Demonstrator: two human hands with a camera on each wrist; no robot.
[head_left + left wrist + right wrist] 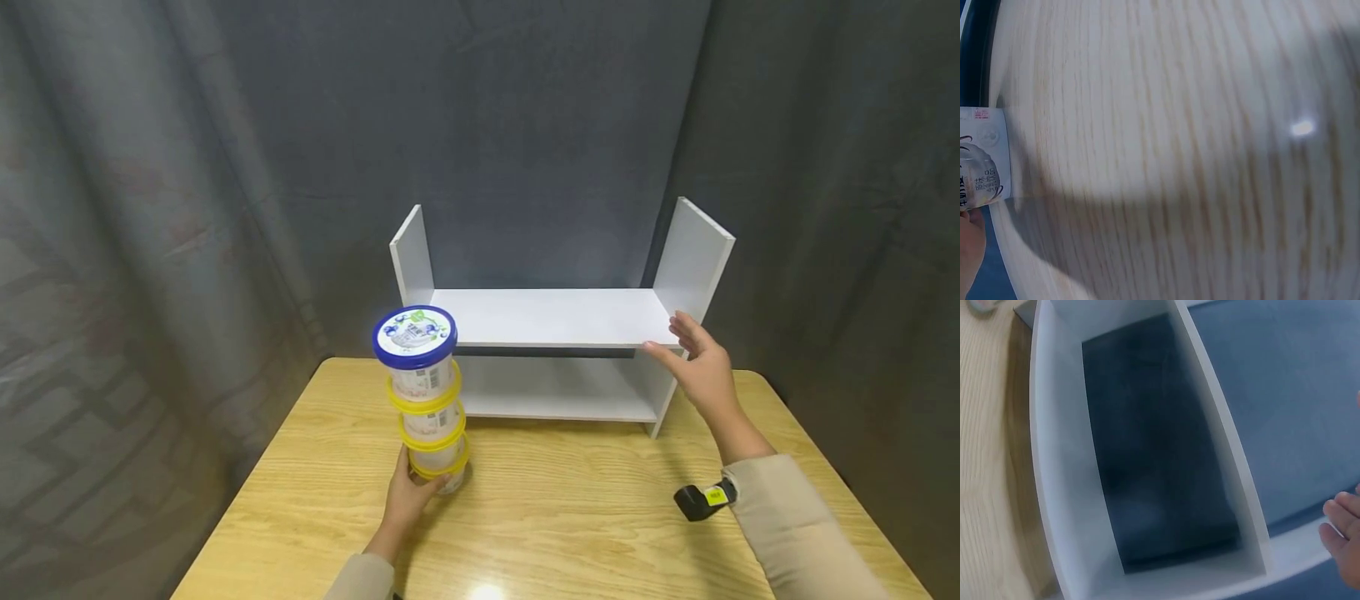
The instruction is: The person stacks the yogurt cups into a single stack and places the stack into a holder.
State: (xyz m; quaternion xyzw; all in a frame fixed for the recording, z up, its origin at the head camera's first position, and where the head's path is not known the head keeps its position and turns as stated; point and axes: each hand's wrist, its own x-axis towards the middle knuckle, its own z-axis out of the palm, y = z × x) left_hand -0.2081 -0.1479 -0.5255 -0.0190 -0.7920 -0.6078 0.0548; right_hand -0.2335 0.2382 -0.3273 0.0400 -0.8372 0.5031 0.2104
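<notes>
At the left of the head view stands a stack of round plastic tubs. The top tub has a blue lid [415,337], and three tubs with yellow lids [424,403] are beneath it. My left hand [408,504] grips the lowest tub [453,482], thumb and fingers on either side. In the left wrist view, a white printed tub side [984,159] shows at the left edge. My right hand [703,375] is held up by the right end of the white shelf [555,317], thumb and fingers apart, holding nothing. Whether it touches the shelf, I cannot tell.
The shelf has an upper board, a lower board [555,392] and upright side panels [693,258]. It stands at the back of the wooden table [555,508]. A grey curtain [525,150] hangs behind. A black wrist camera [693,502] sits at the right sleeve.
</notes>
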